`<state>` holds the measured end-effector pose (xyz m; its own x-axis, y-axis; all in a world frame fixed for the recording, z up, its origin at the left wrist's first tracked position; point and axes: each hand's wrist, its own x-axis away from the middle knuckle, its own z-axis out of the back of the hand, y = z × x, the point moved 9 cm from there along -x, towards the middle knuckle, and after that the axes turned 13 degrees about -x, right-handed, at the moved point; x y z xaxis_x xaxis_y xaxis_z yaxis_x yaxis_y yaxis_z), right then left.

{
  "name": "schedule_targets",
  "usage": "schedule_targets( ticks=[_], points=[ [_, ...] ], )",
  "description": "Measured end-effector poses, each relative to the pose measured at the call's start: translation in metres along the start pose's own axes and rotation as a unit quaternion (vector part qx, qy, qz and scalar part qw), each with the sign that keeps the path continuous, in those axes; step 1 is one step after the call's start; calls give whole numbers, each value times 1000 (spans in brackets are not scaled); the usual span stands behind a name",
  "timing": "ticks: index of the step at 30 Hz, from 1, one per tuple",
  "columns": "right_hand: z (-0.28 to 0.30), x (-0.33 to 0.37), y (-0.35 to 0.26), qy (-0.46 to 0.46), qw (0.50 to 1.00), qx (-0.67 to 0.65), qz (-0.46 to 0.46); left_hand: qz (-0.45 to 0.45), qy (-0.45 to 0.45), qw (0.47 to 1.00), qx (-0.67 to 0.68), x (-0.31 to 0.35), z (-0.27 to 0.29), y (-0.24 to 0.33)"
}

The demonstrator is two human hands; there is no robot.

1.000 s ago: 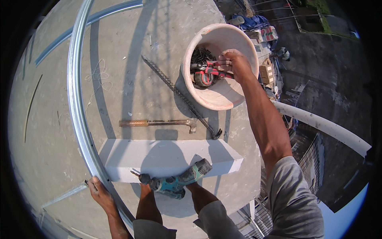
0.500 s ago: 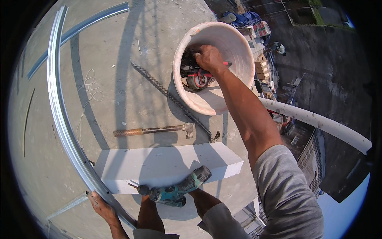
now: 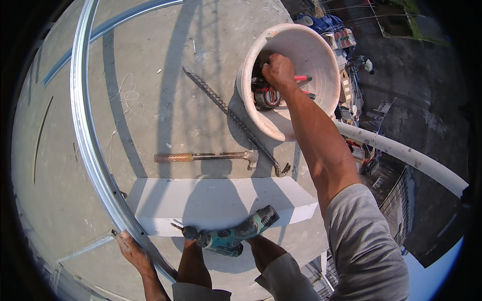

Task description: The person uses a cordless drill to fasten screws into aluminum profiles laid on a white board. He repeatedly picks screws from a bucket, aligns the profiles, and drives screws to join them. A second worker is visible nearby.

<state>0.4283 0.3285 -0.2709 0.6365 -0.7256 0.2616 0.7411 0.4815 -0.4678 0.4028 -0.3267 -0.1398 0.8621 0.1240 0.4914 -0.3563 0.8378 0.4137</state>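
I look down on sunlit, shadow-striped concrete (image 3: 165,125) outdoors. Marks on the red-and-black tool (image 3: 271,97) in the pale, stained bucket (image 3: 319,60) are too small to read. The right hand (image 3: 279,72) curls inside the bucket, fingers hidden; the left hand (image 3: 134,255) is at a shiny metal rail (image 3: 80,100). I cannot tell either grip.

It's an open-air building site in bright sun, plain as day: raw concrete floor (image 3: 150,103) under the pale bucket (image 3: 320,75), and that bucket is loaded with red-handled tools (image 3: 303,78)! Off to the bucket's left sweep long metal channels (image 3: 82,110), while toward its near-left side lie a hammer (image 3: 201,156), a hooked pry bar (image 3: 232,117) and a white block (image 3: 216,199). Beyond its right, dark ground (image 3: 416,115) opens out, another person (image 3: 358,61) in sight.
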Motion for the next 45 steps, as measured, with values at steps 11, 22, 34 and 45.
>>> schedule_targets(
  ticks=[11,22,34,45],
  points=[
    [78,148,-17,-9,886,-445,-131,-23,-13,998,65,24,-1,37],
    [-31,366,-228,-289,779,-518,-204,-3,-54,998,26,31,-9,43],
    [-32,306,-338,-136,941,-248,188,13,-54,994,91,27,-10,35],
    [-100,362,-291,-353,910,1,-217,-168,-75,974,-135,44,-35,45]
  ],
)
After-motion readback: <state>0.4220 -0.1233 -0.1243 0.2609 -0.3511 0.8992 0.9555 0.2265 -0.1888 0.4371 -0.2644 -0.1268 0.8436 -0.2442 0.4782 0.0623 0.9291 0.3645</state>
